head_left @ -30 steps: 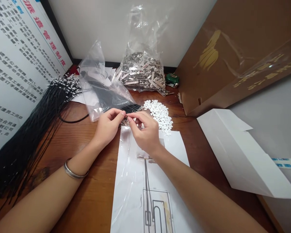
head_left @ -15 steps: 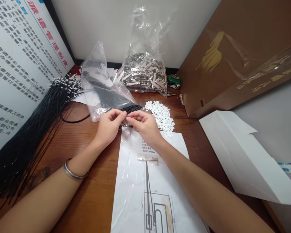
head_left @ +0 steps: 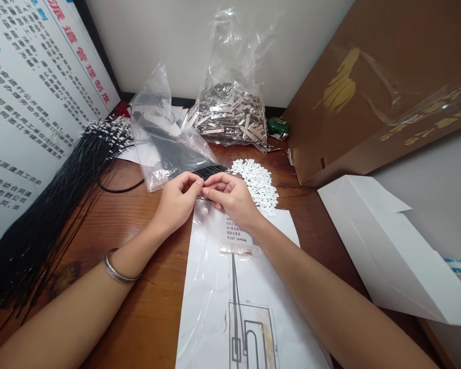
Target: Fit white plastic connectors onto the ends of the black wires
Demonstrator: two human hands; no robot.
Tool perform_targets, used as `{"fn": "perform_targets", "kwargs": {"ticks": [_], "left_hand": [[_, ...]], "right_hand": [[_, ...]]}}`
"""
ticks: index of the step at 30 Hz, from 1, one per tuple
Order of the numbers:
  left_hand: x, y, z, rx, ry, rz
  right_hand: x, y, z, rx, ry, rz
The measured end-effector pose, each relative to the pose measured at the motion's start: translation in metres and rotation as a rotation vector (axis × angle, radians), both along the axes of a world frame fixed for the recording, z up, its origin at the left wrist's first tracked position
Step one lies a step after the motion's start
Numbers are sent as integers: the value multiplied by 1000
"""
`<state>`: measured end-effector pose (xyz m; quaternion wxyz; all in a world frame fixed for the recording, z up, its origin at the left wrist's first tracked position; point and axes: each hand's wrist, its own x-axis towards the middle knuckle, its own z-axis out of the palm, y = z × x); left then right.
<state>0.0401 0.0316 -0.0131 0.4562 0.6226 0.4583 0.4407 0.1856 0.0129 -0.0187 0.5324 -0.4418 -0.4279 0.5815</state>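
My left hand [head_left: 179, 201] and my right hand [head_left: 232, 199] meet fingertip to fingertip above the top edge of a printed drawing sheet [head_left: 211, 287]. Both are pinched closed; whatever lies between the fingers is too small and hidden to name. Just behind them, black wires [head_left: 211, 171] stick out of a clear plastic bag [head_left: 153, 154]. A heap of small white plastic pieces [head_left: 257, 184] lies beyond my right hand. Small shiny bits show under the fingertips, mostly covered.
At the back stands a clear bag of metal strips [head_left: 234, 115], with a green object [head_left: 277, 127] beside it. A long bundle of black wires [head_left: 57, 205] with white ends lies left. A brown box [head_left: 353, 92] and a folded white carton [head_left: 388, 251] occupy the right.
My hands stay together in nearly the same pose, with only slight finger movement. The whole view has shifted a little.
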Motion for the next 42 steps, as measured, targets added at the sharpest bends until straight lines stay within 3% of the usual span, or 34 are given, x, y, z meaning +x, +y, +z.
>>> {"fn": "perform_targets", "kwargs": {"ticks": [6, 9, 15, 24, 29, 35, 42], "left_hand": [[0, -1, -2, -28, -104, 21], [-1, 0, -6, 6, -6, -29], [0, 2, -6, 31, -30, 6], [-2, 7, -2, -53, -163, 13], [-3, 7, -4, -12, -130, -38], [-2, 5, -4, 2, -62, -56], [-1, 7, -6, -96, -190, -27]], "right_hand": [[4, 2, -3, 5, 91, 54], [6, 3, -5, 17, 147, 64], [6, 5, -7, 19, 242, -22], [4, 7, -8, -7, 226, -85], [2, 5, -11, 74, 111, -34], [1, 5, -10, 77, 113, -31], [7, 4, -9, 55, 152, 117]]}}
